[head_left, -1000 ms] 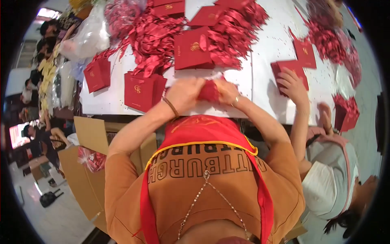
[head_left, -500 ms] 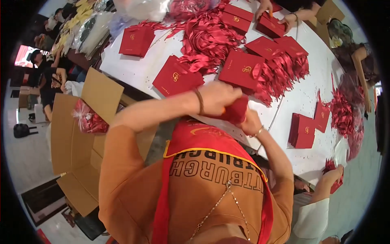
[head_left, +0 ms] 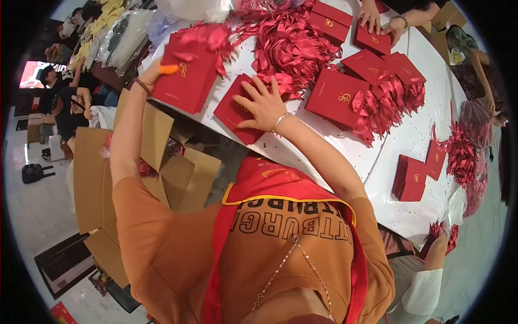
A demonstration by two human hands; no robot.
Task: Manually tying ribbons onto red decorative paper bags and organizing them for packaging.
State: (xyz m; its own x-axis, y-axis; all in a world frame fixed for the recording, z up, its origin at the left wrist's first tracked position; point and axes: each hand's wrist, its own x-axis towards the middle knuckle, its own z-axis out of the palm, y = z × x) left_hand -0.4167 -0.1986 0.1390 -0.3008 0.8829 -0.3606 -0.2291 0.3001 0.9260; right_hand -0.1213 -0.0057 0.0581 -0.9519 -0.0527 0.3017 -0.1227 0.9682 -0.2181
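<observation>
My left hand [head_left: 153,73] is at the left edge of a stack of red gift bags [head_left: 186,86] with gold emblems. Its thumb, in an orange finger cover, presses on the top bag; the other fingers are mostly hidden. Red ribbon handles [head_left: 208,40] at that stack's far end are blurred. Spread wide, the fingers of my right hand [head_left: 265,108] rest on a second pile of red gift bags [head_left: 231,116] near the table edge. A large heap of red ribbons [head_left: 291,48] lies just beyond that hand.
More red gift bags [head_left: 337,97] lie on the white table [head_left: 391,156] to the right, with smaller ones [head_left: 411,179] farther along. Across the table, a co-worker's hands [head_left: 377,24] hold a red bag stack. Open cardboard boxes [head_left: 91,178] stand at my left.
My hands have parted from the red piece they held before my chest. The left reached out to the far-left stack; the right moved left onto the middle pile.
</observation>
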